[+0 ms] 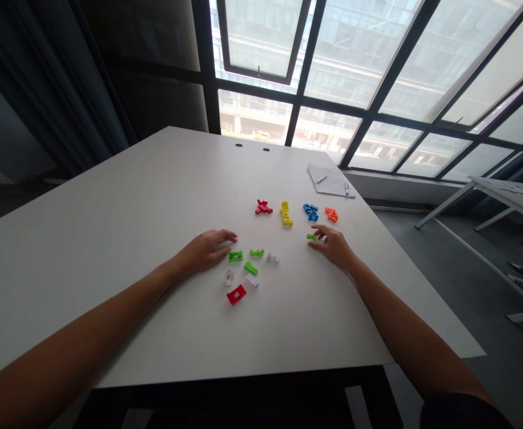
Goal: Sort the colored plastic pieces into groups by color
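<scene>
My left hand (204, 250) rests on the table with its fingers stretched out and apart, holding nothing. Just beyond its thumb lies a green rectangular plastic piece (235, 256). My right hand (333, 244) has its thumb and fingertips around a small green plastic piece (311, 237), low over the table or on it. Between the hands are a green bracket-like piece (257, 253), a green block (251, 268), a white piece (273, 257), a white ring-like piece (229, 276), a white block (252, 280) and a red piece with a hole (236, 294).
Farther back on the white table (154, 190) sit groups of red (264, 207), yellow (285, 214), blue (310, 212) and orange pieces (332, 214). Paper sheets (328, 179) with pens lie near the back right edge. Windows and another table (516, 196) stand beyond.
</scene>
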Available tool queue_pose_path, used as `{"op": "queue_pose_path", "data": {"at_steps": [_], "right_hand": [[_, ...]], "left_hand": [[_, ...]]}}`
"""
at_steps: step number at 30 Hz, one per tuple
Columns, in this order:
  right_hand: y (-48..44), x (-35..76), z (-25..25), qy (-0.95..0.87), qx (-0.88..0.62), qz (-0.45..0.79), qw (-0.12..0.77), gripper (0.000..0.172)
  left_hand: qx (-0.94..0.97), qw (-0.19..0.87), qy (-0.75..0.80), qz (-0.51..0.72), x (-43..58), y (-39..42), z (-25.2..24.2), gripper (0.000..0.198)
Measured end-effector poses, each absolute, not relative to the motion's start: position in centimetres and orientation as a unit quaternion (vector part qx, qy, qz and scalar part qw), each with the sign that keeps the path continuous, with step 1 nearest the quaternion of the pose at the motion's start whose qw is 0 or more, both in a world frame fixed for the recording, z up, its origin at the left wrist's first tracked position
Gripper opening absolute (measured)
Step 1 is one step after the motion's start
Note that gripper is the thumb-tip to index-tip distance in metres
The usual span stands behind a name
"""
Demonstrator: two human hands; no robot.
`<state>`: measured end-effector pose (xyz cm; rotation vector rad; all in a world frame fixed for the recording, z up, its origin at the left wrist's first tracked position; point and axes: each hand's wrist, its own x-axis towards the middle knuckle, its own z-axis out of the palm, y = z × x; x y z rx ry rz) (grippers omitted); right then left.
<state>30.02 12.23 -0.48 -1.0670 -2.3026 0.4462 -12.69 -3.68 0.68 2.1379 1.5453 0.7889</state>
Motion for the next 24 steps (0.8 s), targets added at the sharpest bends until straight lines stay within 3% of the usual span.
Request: {"op": "queue_pose_path", "data": {"at_steps": [6, 15, 19, 24], "right_hand": [[10.1, 27.3, 0.0, -0.889, -0.330, 0.155, 0.276, 0.058], [8.2, 26.0, 0.4, -0.917, -0.298, 0.162, 0.210, 0.059], [7.8, 26.5, 0.9, -0.926, -0.275, 0.176, 0.190, 0.048], [6.9, 25.7, 1.1, -0.915, -0.275, 0.182, 0.231, 0.036]], "left_hand": [[0.738, 0.229, 0.562, 0.294, -11.5, -3.5, 1.3, 0.042], [0.747, 0.250, 0.536, 0.303, -11.0, -3.8, 1.6, 0.032], [0.755, 0.266, 0.524, 0.292, -11.8, -4.2, 2.1, 0.037], [0.764, 0.301, 0.497, 0.279, -12.0, -4.1, 1.9, 0.045]]}}
